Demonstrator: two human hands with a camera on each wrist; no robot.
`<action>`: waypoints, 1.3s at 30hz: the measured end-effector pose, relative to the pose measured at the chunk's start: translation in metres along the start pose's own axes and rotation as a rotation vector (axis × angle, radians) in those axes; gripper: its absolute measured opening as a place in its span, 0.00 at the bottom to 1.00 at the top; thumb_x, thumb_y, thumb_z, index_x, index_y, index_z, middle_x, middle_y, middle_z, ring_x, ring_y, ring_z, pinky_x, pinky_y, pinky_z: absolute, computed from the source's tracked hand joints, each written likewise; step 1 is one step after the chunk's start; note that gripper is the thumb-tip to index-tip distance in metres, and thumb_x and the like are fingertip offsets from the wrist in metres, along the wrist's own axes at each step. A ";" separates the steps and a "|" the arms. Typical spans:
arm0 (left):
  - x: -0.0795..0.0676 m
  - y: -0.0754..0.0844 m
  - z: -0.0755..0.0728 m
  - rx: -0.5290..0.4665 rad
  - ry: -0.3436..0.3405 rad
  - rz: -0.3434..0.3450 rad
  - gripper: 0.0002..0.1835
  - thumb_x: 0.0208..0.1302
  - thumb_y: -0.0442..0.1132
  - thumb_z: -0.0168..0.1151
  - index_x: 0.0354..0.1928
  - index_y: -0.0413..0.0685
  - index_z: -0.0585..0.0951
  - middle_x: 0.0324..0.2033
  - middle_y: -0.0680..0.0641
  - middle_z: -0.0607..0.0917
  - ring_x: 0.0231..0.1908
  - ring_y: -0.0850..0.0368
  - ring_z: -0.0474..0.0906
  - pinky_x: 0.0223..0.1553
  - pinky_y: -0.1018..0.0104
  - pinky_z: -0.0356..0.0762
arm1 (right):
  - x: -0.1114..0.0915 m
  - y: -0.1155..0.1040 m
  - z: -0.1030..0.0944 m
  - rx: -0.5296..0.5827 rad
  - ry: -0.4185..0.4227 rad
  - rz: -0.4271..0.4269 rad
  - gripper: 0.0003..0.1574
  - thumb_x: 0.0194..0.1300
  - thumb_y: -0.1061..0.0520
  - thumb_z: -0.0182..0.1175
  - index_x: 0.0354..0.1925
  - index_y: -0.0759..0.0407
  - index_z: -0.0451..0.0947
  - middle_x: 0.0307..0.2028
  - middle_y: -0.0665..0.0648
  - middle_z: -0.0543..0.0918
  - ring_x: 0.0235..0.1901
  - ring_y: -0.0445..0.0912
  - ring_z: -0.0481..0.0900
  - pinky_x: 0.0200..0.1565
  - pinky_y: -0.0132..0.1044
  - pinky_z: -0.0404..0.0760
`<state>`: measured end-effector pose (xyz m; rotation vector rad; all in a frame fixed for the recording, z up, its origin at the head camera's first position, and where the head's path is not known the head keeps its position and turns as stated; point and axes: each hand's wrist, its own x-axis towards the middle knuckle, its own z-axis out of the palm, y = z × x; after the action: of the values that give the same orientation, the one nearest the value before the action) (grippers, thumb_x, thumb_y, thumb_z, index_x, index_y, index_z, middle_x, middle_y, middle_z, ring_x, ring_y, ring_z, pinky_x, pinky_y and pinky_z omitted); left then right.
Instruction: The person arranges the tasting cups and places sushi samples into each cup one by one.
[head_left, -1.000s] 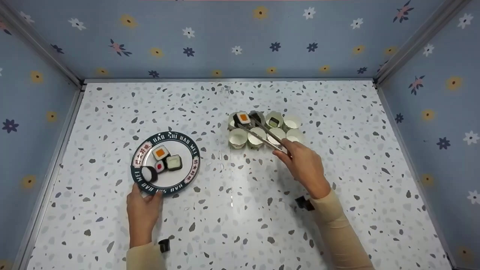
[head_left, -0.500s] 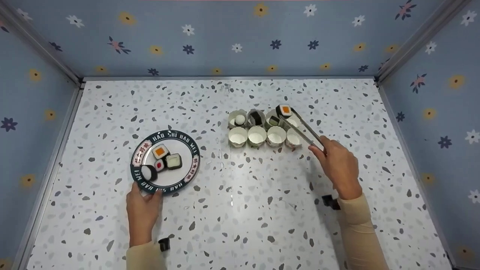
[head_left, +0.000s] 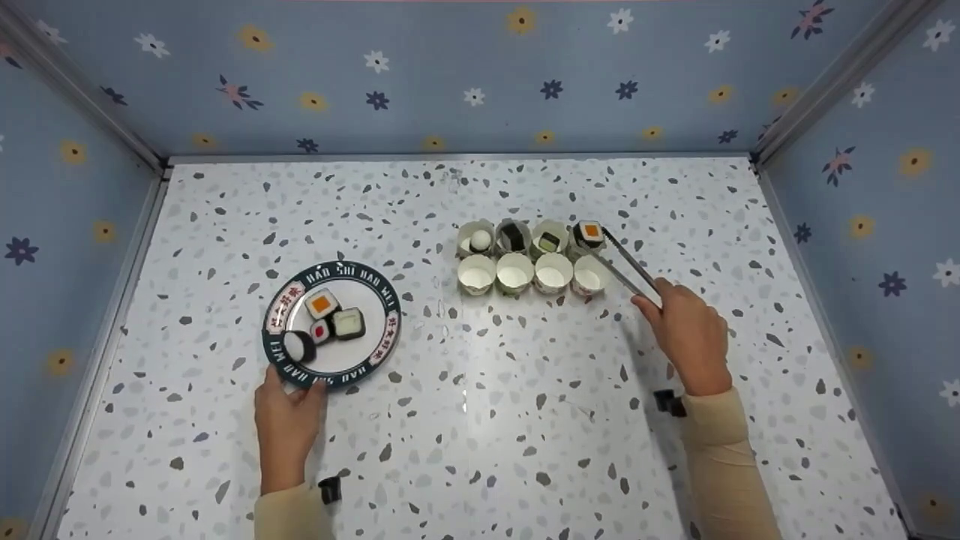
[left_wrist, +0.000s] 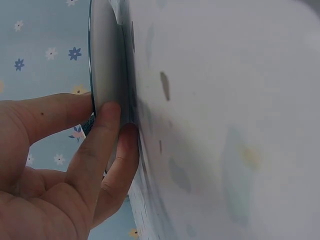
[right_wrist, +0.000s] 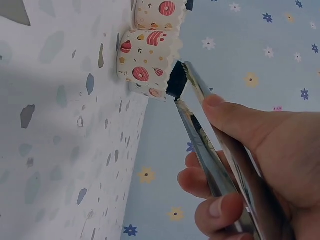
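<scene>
My left hand [head_left: 287, 420] grips the near rim of a round plate [head_left: 381, 360] with a dark green lettered border. In the left wrist view, the thumb lies on one side of the plate's edge and fingertips are under it. My right hand [head_left: 691, 337] holds metal tongs [right_wrist: 205, 150]. Their tips pinch a square sushi roll [head_left: 592, 231] with an orange centre and dark wrap, right at the mouth of the back-row paper cup farthest right. From the right wrist view, the dark roll stands partly above the scalloped rim of a patterned paper cup [right_wrist: 145, 60].
Paper cups stand in two rows; the front-row cups [head_left: 476, 276] show bare white insides. Back-row cups hold a white ball [head_left: 480, 240], a dark piece [head_left: 513, 236] and a small green-topped piece [head_left: 549, 241]. Several sushi pieces [head_left: 348, 324] lie on the plate. Patterned walls [head_left: 480, 75] enclose the speckled table [head_left: 465, 465].
My right hand has carried the orange-centred sushi roll in the tongs rightward from above the leftmost back cup, then lowered it at the rightmost back cup. The left hand and plate stay put.
</scene>
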<state>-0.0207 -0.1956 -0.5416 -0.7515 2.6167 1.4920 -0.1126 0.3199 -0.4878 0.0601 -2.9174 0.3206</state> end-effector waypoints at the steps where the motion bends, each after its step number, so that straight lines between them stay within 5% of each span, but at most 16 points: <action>1: 0.000 0.000 0.000 -0.001 -0.001 0.001 0.40 0.70 0.37 0.59 0.76 0.33 0.51 0.64 0.23 0.61 0.52 0.34 0.77 0.56 0.47 0.72 | 0.000 0.000 0.000 -0.006 -0.003 0.002 0.26 0.68 0.42 0.64 0.47 0.63 0.80 0.26 0.61 0.80 0.18 0.58 0.75 0.17 0.56 0.71; 7: -0.001 0.001 0.000 -0.001 -0.006 -0.008 0.40 0.71 0.38 0.59 0.77 0.34 0.50 0.64 0.24 0.61 0.53 0.34 0.77 0.56 0.49 0.72 | -0.001 0.000 0.002 -0.015 -0.013 -0.006 0.27 0.68 0.41 0.65 0.49 0.63 0.81 0.28 0.62 0.81 0.18 0.57 0.75 0.18 0.55 0.72; 23: 0.000 0.002 0.000 0.007 0.001 -0.012 0.40 0.71 0.37 0.59 0.77 0.35 0.51 0.64 0.24 0.62 0.53 0.33 0.76 0.57 0.47 0.72 | 0.003 -0.003 0.000 0.028 -0.083 0.040 0.22 0.69 0.40 0.62 0.34 0.57 0.75 0.22 0.56 0.73 0.18 0.53 0.70 0.17 0.50 0.67; 29: 0.000 0.001 0.001 0.006 0.009 0.000 0.40 0.70 0.38 0.60 0.76 0.35 0.52 0.63 0.25 0.63 0.52 0.35 0.78 0.53 0.50 0.74 | 0.001 -0.006 0.001 0.033 -0.094 0.071 0.27 0.70 0.37 0.60 0.43 0.61 0.79 0.27 0.60 0.77 0.20 0.57 0.74 0.18 0.54 0.70; 34: -0.001 0.000 0.002 0.020 0.026 0.019 0.38 0.70 0.37 0.60 0.75 0.34 0.55 0.62 0.25 0.64 0.49 0.37 0.79 0.49 0.52 0.76 | -0.005 -0.014 0.004 0.050 -0.008 0.052 0.32 0.69 0.37 0.61 0.54 0.62 0.79 0.31 0.62 0.80 0.21 0.59 0.77 0.20 0.57 0.73; 39: -0.001 0.001 0.002 0.005 0.022 0.012 0.38 0.70 0.36 0.60 0.75 0.33 0.55 0.62 0.24 0.63 0.50 0.36 0.79 0.52 0.52 0.75 | -0.011 -0.038 0.011 0.101 0.076 -0.087 0.30 0.66 0.40 0.67 0.54 0.61 0.80 0.27 0.57 0.78 0.17 0.50 0.72 0.16 0.48 0.71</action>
<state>-0.0207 -0.1933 -0.5416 -0.7580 2.6439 1.4885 -0.1015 0.2805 -0.4921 0.1856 -2.8116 0.4452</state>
